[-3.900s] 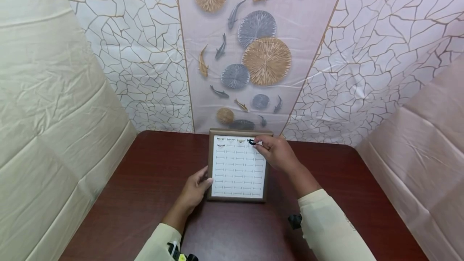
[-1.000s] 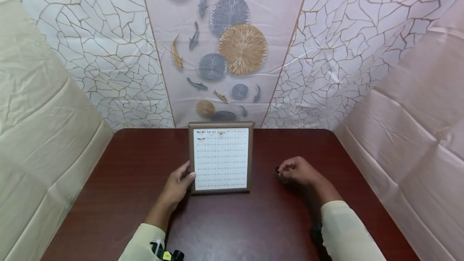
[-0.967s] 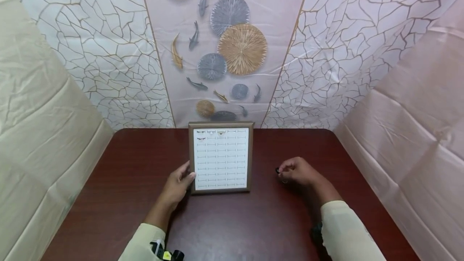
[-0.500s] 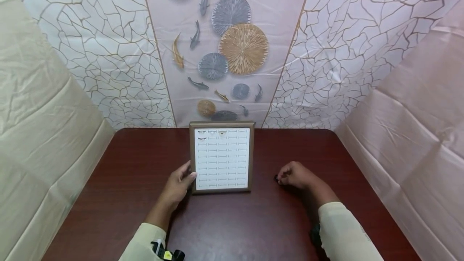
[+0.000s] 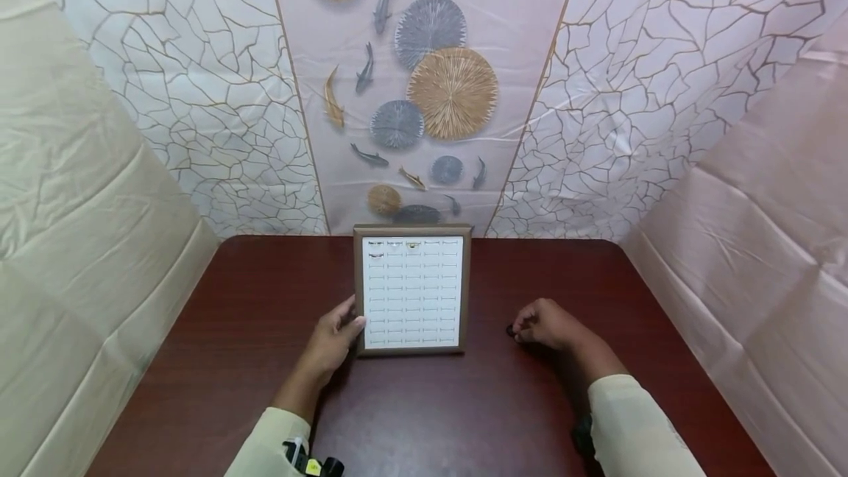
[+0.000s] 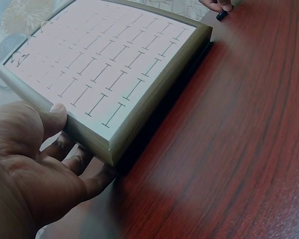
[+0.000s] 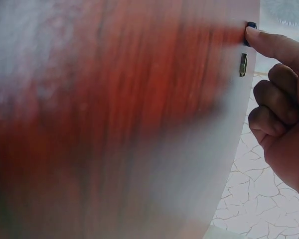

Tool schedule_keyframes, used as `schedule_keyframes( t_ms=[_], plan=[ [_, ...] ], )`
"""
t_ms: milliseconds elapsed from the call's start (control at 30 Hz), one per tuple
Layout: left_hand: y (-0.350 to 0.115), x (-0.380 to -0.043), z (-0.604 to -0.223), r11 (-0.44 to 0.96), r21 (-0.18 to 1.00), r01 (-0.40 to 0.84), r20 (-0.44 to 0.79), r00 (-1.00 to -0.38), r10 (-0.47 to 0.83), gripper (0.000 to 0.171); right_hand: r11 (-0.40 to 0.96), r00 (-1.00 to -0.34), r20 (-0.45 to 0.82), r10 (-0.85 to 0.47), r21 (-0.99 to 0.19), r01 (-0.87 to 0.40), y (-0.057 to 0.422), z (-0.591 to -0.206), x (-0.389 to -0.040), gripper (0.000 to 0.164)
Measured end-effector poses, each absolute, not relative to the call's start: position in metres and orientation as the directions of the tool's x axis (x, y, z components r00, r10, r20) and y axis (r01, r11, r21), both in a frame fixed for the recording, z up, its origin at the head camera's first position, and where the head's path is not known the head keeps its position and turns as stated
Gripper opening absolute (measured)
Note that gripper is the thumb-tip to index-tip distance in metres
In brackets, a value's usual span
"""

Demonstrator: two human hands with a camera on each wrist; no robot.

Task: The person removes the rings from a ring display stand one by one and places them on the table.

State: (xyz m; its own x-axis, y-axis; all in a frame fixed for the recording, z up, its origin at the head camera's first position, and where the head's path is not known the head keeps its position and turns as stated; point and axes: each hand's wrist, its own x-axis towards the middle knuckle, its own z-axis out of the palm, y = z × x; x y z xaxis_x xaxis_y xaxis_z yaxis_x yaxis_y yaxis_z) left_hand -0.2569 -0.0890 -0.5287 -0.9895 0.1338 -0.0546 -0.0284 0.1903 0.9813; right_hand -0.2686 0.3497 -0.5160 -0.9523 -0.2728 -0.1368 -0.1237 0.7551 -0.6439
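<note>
Patterned cloth, a backdrop [image 5: 457, 190] of fish and discs, hangs behind a dark red table [image 5: 424, 425] in the head view, where a framed display board [image 5: 413, 300] stands facing the person, probably so its slots can be seen. It bears 4 rings [image 5: 413, 245], 3 in the top row and 1 at the left of the 2nd. At its left side the left hand [image 5: 331, 341] grips the frame, seemingly to steady it; well apart on the right, the right hand [image 5: 546, 324] pinches a black ring [image 5: 510, 330] at the tabletop. From the left wrist, the thumb rests over the front edge while other fingers reach behind, a hold that suits a standing panel and leaves its face uncovered. From the right wrist, a fingertip meets the black ring, likely to control it finely; the remaining fingers curl away. Just beside it sits a gold-toned ring [image 7: 243, 65], flat or on edge I cannot tell.
</note>
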Motion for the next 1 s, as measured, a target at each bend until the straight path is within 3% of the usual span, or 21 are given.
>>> schedule_keyframes(
  t_ms=[600, 1000],
  plan=[
    [-0.090, -0.255, -0.527, 0.185, 0.983, -0.020, -0.045, -0.991, 0.129, 0.061, 0.663, -0.957, 0.002, -0.289, -0.721, -0.202, 0.330, -0.488, -0.272, 0.009],
    [-0.089, -0.255, -0.527, 0.176, 0.984, 0.003, -0.021, -0.991, 0.135, 0.061, 0.652, -0.928, 0.247, -0.277, -0.661, -0.371, 0.289, -0.450, -0.279, 0.008]
  ],
)
